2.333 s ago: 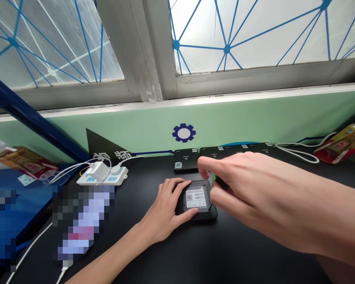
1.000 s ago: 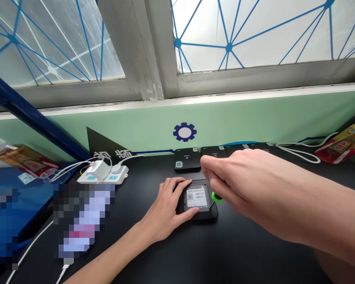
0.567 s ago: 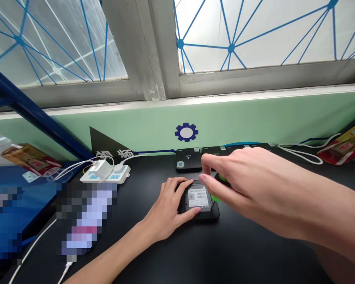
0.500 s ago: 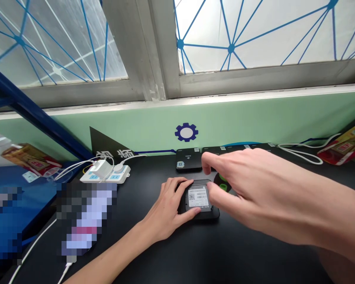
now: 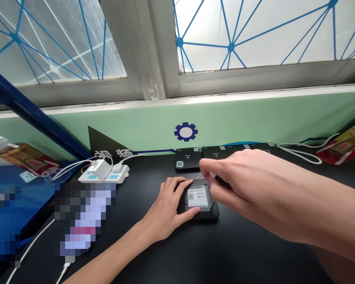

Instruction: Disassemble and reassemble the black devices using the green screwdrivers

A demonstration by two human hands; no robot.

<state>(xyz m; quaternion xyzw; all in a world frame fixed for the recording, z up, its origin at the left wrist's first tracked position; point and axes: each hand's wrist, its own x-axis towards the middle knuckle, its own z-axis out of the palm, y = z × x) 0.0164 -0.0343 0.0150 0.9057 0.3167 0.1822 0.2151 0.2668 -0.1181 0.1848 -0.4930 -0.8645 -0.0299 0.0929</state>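
A flat black device case (image 5: 208,215) lies on the dark table, its recessed underside up with a white printed label (image 5: 198,197). My left hand (image 5: 169,209) grips its left part, fingers at the far edge and thumb near the near edge. Over the right side of the case, my right hand (image 5: 248,193) is closed around a screwdriver (image 5: 212,206). Its thin shaft points down at the case's near right corner; the handle is mostly hidden by the fingers. Whether the tip sits in a screw cannot be made out.
Several similar black cases (image 5: 187,159) stand in a row along the green wall. To the left are a white power strip (image 5: 105,175) with chargers and a blurred phone (image 5: 87,221) on a cable. A white cable (image 5: 301,154) and a red-and-gold package (image 5: 341,146) lie at the right.
My right hand's fingers have drawn closer together and the screwdriver has swung, its shaft now showing at the case's corner. The left hand and the case have stayed put.
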